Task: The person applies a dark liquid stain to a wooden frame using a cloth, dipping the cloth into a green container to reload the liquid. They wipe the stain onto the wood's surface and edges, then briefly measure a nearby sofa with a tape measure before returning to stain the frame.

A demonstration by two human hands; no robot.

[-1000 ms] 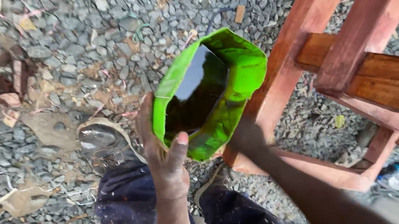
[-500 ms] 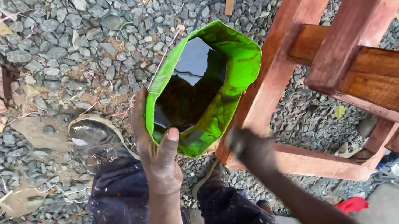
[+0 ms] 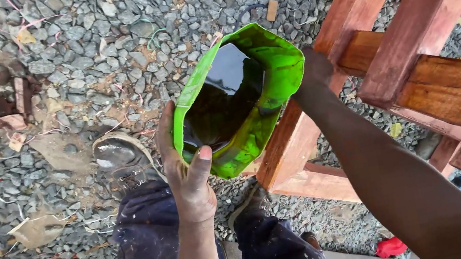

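Here the left hand [image 3: 187,169] is clamped on the near rim of a cut-open green container [image 3: 241,99], thumb hooked over the edge, holding it tilted above the gravel [image 3: 103,51]. Dark glossy liquid [image 3: 224,96] fills much of it, close to the lower lip. The right hand [image 3: 316,70] is at the container's far side, just where it meets the reddish wooden frame [image 3: 416,33]; its fingers are hidden, so I cannot tell whether it grips the rim or rests on the wood. The step in hand looks like carrying or steadying the liquid beside the frame, perhaps a stain for the timber. Any next move would call for keeping the floppy rim level and the grip firm, since the liquid could slop onto the trousers [image 3: 151,251] below.
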